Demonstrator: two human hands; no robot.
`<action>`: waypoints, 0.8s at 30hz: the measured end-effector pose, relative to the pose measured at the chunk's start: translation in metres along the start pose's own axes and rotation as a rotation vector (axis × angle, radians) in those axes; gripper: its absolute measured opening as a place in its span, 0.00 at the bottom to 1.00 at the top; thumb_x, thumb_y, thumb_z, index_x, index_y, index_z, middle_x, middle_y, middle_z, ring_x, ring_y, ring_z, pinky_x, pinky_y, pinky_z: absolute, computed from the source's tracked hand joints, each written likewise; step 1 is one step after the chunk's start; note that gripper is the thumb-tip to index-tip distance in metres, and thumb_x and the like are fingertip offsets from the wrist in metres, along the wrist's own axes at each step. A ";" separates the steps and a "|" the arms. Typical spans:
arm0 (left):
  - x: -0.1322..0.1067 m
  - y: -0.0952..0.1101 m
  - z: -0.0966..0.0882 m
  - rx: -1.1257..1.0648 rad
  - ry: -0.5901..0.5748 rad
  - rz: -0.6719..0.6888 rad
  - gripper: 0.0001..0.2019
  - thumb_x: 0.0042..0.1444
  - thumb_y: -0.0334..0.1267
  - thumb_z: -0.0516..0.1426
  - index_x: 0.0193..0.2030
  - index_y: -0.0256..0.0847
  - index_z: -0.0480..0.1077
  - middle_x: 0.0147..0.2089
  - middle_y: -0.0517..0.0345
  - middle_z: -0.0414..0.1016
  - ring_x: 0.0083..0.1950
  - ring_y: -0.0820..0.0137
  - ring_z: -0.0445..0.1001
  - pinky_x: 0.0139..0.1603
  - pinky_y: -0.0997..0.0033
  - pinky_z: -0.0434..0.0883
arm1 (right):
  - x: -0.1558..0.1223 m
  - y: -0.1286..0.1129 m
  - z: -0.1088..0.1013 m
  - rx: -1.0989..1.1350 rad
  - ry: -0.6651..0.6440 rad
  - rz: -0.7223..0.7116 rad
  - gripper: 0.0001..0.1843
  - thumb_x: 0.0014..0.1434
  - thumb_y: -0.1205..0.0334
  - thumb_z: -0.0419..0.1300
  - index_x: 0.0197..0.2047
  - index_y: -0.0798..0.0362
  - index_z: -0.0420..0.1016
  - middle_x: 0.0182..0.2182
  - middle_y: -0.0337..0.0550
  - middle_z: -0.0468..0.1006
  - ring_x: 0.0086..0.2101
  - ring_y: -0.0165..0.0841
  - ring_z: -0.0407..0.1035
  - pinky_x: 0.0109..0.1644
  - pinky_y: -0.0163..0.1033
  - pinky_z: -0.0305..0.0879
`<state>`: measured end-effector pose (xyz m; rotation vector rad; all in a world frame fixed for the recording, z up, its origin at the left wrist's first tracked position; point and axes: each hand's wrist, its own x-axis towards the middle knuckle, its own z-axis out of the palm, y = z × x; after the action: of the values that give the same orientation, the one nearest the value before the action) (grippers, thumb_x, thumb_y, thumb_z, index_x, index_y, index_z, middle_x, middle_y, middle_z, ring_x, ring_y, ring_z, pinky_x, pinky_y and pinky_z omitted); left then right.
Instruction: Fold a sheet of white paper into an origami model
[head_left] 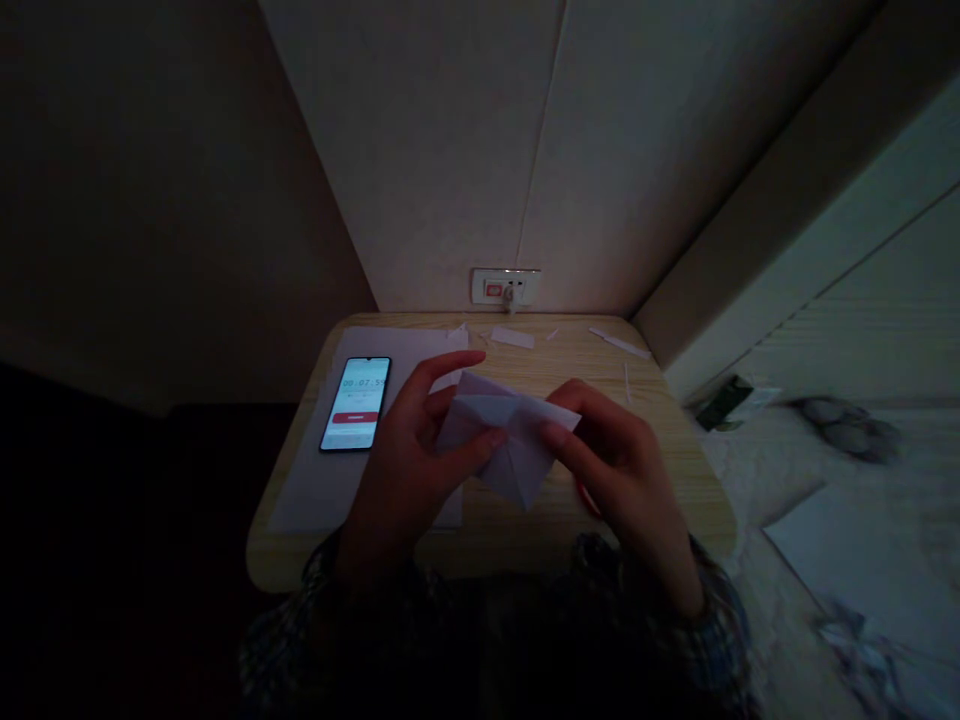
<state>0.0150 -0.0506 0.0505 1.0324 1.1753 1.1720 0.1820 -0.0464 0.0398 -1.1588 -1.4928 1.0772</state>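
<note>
A folded piece of white paper [508, 438] is held above a small wooden table [675, 440], between both hands. My left hand [409, 455] grips its left side, thumb on the front and fingers curled behind. My right hand [619, 460] pinches the right side with thumb and fingers closed on the paper. Both wrists show checked sleeves. The light is dim.
A lit phone [356, 402] lies on a white sheet [315, 480] at the table's left. Paper scraps [512, 337] lie along the far edge under a wall socket [504, 286]. A red object [587, 500] peeks out under my right hand. The floor at the right holds scattered things.
</note>
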 end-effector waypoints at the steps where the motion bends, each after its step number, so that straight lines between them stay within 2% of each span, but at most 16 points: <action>1: 0.000 0.000 0.000 0.005 -0.013 -0.002 0.26 0.48 0.29 0.67 0.54 0.47 0.69 0.30 0.66 0.79 0.37 0.65 0.82 0.34 0.72 0.76 | 0.000 -0.001 -0.001 -0.002 0.016 -0.009 0.10 0.58 0.59 0.64 0.26 0.50 0.72 0.24 0.35 0.69 0.27 0.30 0.65 0.29 0.35 0.60; 4: 0.003 -0.004 -0.001 0.006 -0.026 0.031 0.26 0.48 0.29 0.67 0.54 0.47 0.68 0.33 0.65 0.80 0.39 0.66 0.81 0.39 0.70 0.75 | -0.001 -0.002 -0.001 0.009 0.045 -0.005 0.11 0.58 0.60 0.64 0.24 0.51 0.71 0.22 0.35 0.70 0.26 0.30 0.65 0.28 0.35 0.59; 6: 0.006 -0.008 -0.001 0.034 0.002 0.113 0.26 0.47 0.30 0.68 0.53 0.47 0.68 0.39 0.63 0.80 0.44 0.65 0.80 0.45 0.67 0.75 | -0.001 -0.002 0.001 0.052 0.067 0.006 0.11 0.57 0.62 0.65 0.25 0.50 0.72 0.21 0.34 0.71 0.25 0.29 0.66 0.28 0.34 0.60; 9: 0.009 -0.015 0.000 0.223 0.133 0.304 0.25 0.47 0.32 0.69 0.52 0.46 0.69 0.52 0.57 0.75 0.55 0.61 0.73 0.55 0.61 0.70 | -0.002 -0.001 0.005 0.131 0.110 0.011 0.09 0.57 0.64 0.65 0.26 0.50 0.73 0.21 0.32 0.73 0.24 0.28 0.68 0.28 0.33 0.62; 11: 0.009 -0.017 0.003 0.422 0.260 0.407 0.24 0.48 0.33 0.69 0.51 0.46 0.70 0.55 0.55 0.73 0.57 0.59 0.69 0.55 0.58 0.68 | -0.003 -0.001 0.008 0.170 0.119 0.007 0.07 0.57 0.65 0.65 0.27 0.49 0.75 0.21 0.32 0.74 0.24 0.28 0.70 0.29 0.33 0.65; 14: 0.007 -0.017 0.007 0.570 0.380 0.520 0.20 0.50 0.32 0.68 0.49 0.46 0.71 0.51 0.56 0.71 0.50 0.61 0.69 0.47 0.61 0.69 | -0.004 0.000 0.012 0.207 0.110 0.008 0.05 0.58 0.66 0.66 0.30 0.49 0.77 0.23 0.33 0.78 0.25 0.28 0.73 0.31 0.33 0.68; 16: 0.006 -0.017 0.010 0.512 0.331 0.558 0.15 0.54 0.30 0.65 0.48 0.46 0.72 0.50 0.56 0.71 0.49 0.62 0.70 0.45 0.63 0.70 | -0.005 0.000 0.013 0.210 0.119 -0.001 0.05 0.58 0.67 0.66 0.32 0.48 0.77 0.25 0.33 0.79 0.25 0.28 0.74 0.32 0.34 0.69; 19: 0.006 -0.017 0.012 0.398 0.159 0.533 0.10 0.62 0.30 0.59 0.49 0.45 0.73 0.53 0.56 0.74 0.55 0.63 0.72 0.51 0.63 0.73 | -0.006 0.001 0.013 0.151 0.141 -0.074 0.06 0.60 0.69 0.64 0.33 0.48 0.78 0.29 0.34 0.80 0.28 0.29 0.74 0.33 0.35 0.70; 21: 0.005 -0.016 0.013 0.333 0.058 0.481 0.09 0.66 0.33 0.56 0.51 0.45 0.73 0.57 0.56 0.75 0.58 0.64 0.73 0.56 0.64 0.73 | -0.005 0.000 0.013 0.052 0.142 -0.166 0.07 0.61 0.69 0.63 0.34 0.47 0.79 0.34 0.37 0.81 0.34 0.31 0.75 0.37 0.36 0.71; 24: 0.002 -0.015 0.015 0.198 -0.056 0.334 0.10 0.67 0.37 0.55 0.52 0.43 0.73 0.55 0.56 0.79 0.55 0.66 0.77 0.55 0.68 0.74 | -0.003 0.000 0.013 -0.120 0.130 -0.282 0.07 0.62 0.69 0.63 0.35 0.47 0.79 0.39 0.40 0.81 0.40 0.34 0.75 0.42 0.39 0.72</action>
<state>0.0314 -0.0498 0.0374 1.4448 1.1181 1.2918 0.1696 -0.0506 0.0368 -1.0404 -1.5787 0.7175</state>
